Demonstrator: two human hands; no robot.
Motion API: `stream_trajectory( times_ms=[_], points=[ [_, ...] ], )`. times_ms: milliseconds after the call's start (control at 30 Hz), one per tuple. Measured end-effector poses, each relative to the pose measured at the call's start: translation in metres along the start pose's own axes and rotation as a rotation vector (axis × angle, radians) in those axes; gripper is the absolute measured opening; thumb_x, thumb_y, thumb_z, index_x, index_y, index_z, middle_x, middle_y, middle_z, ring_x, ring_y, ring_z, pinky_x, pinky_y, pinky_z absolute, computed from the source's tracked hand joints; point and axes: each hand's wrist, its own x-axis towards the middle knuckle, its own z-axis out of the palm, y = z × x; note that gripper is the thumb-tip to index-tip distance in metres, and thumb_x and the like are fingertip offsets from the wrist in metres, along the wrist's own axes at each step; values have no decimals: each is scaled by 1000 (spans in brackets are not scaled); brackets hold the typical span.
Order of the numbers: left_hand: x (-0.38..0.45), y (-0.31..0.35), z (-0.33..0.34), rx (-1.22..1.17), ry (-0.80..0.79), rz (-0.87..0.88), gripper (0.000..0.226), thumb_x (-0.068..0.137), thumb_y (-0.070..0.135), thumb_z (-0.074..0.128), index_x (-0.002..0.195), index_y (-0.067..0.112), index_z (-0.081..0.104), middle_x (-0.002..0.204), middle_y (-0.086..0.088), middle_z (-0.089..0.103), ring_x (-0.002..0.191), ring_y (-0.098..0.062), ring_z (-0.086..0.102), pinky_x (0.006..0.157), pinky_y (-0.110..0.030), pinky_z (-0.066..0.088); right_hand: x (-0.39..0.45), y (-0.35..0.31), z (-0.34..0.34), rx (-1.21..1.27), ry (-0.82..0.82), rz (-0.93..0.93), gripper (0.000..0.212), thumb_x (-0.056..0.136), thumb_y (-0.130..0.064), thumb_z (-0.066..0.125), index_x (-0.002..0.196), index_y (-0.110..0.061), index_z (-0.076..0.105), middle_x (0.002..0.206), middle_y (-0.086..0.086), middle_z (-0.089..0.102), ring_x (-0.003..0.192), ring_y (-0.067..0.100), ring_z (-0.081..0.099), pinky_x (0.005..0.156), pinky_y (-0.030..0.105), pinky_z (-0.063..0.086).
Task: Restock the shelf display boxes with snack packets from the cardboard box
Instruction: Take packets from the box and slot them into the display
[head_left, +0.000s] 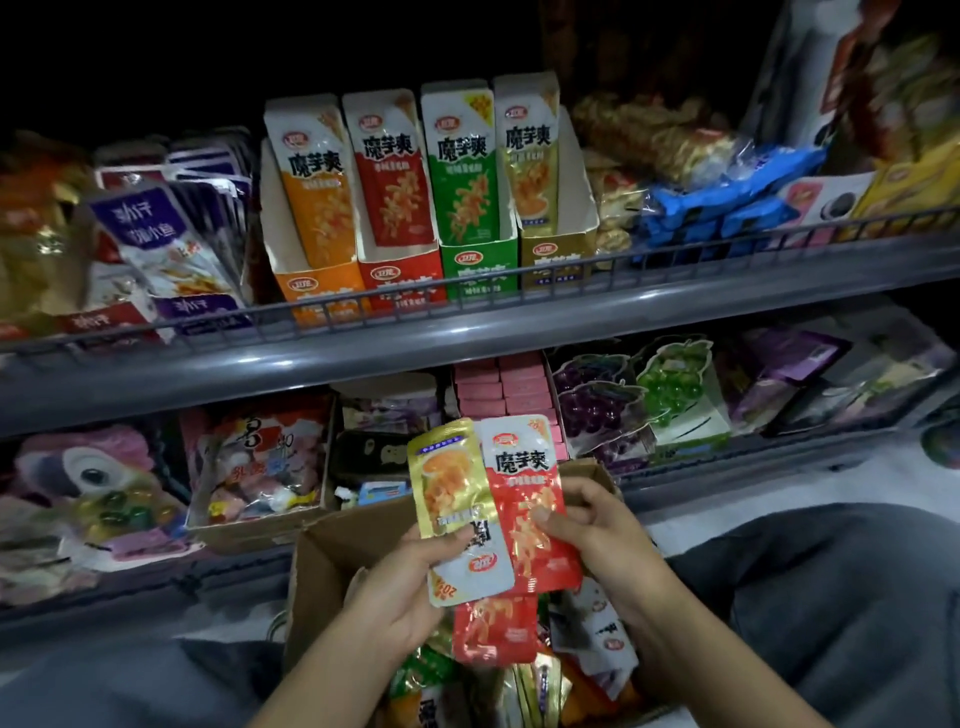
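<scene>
Right now your left hand (400, 597) pinches a gold packet (449, 483) upside down, and your right hand (597, 535) grips a red packet (530, 509) with the thumb across its front, both above the open cardboard box (332, 540) between your knees. You have 2 flavours fanned together, so they could get swapped on the way up: red belongs in the red display box (400, 280), gold in the gold display box (558, 254). That gold one may also go in inverted unless you turn it.

both hands (410, 587) fan snack packets (524, 499) above box (332, 551)
</scene>
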Motion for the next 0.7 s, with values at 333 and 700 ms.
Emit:
stream_trajectory(
  times_ms=[333,700],
  points=[
    [-12,10,-4,-50,105,101,31,89,-4,51,119,3,56,100,-19,69,83,-32,65,65,-41,57,9,7,7,208,-89,45,48,75,-14,71,118,-8,50,103,17,71,90,34,70,73,43,57],
    [-20,31,-26,264,164,333,66,92,-4,51,137,42,36,130,-9,61,112,-32,63,93,-56,47,20,-13,-18,366,46,-8,29,87,-7,59,116,-8,54,88,10,71,72,24,69,59,36,56]
  ],
)
